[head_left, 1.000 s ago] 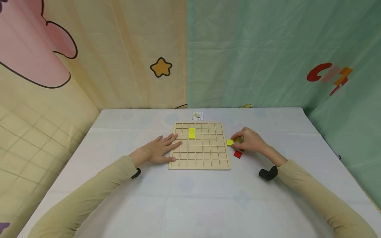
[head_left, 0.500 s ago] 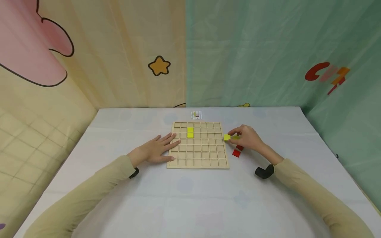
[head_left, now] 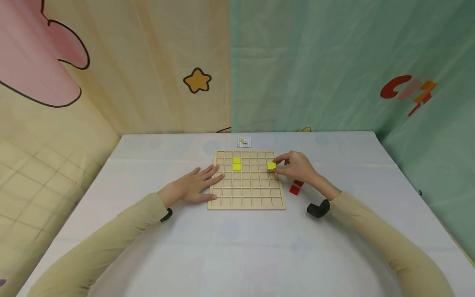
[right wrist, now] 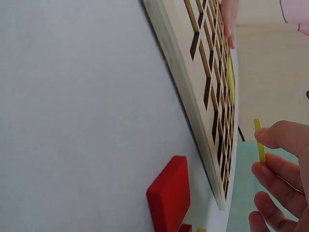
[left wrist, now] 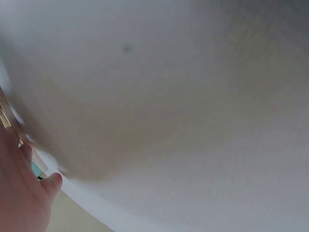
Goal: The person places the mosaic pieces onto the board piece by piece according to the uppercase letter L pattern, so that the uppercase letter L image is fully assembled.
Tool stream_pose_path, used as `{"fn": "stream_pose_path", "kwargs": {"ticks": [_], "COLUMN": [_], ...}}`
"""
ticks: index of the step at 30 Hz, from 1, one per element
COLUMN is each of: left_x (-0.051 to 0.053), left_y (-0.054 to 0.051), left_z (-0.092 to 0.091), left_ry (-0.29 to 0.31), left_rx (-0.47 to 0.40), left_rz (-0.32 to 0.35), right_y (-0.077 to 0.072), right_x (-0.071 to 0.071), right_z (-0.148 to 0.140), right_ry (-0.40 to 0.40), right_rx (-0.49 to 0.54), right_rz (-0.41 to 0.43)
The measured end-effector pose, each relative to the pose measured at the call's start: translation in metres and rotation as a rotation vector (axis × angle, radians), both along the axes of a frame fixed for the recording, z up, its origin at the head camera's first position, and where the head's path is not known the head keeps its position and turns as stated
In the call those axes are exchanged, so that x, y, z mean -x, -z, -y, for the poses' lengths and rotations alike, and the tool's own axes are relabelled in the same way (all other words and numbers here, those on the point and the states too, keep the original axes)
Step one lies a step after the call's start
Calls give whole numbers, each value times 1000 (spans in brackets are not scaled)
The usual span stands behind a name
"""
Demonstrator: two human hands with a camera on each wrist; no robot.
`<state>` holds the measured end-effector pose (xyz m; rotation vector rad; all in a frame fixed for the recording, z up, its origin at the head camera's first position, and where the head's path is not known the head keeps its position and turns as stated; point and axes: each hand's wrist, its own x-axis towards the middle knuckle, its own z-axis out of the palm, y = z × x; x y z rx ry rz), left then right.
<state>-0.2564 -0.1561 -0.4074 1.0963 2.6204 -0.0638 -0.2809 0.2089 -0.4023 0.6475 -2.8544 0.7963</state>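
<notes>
A wooden grid board (head_left: 246, 187) lies on the table, with two yellow tiles (head_left: 236, 164) set one below the other in its upper part. The left hand (head_left: 191, 186) lies with its fingers spread over the board's left edge. Between thumb and fingertips, the right hand (head_left: 297, 168) pinches a yellow tile (head_left: 271, 166) above the board's right side. The right wrist view shows this tile (right wrist: 260, 141) held on edge, off the board. Two red tiles (head_left: 295, 189) lie to the right of the board, one large in the right wrist view (right wrist: 170, 193).
A small printed grid card (head_left: 244, 142) lies behind the board on the white-covered table (head_left: 230, 247). Patterned curtains hang behind and at both sides. The corner of another yellow piece (right wrist: 202, 230) shows at the bottom of the right wrist view.
The right hand has carried the pinched yellow tile leftward, from beside the board to over its right columns. The red tiles are less covered. The left hand stays on the board's edge.
</notes>
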Motion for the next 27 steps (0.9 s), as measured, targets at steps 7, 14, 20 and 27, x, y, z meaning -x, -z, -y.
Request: {"fn": "stream_pose_path", "kwargs": {"ticks": [7,14,20,27], "left_x": [2,1,1,2], "left_y": [1,1,2,3], "left_z": [0,0,0,0], "left_ry": [1,0,-2,6], "left_rx": [14,7,4,1], "left_rz": [-3,5,1,-7], "right_y": [-5,-6,-5,-4], "right_x": [3,4,4,3], "right_z": [16,34,48,61], "right_ry": [-29,-29,-15,-33], "right_rx": [35,77,75,60], "right_rz": [-15,11,44,30]}}
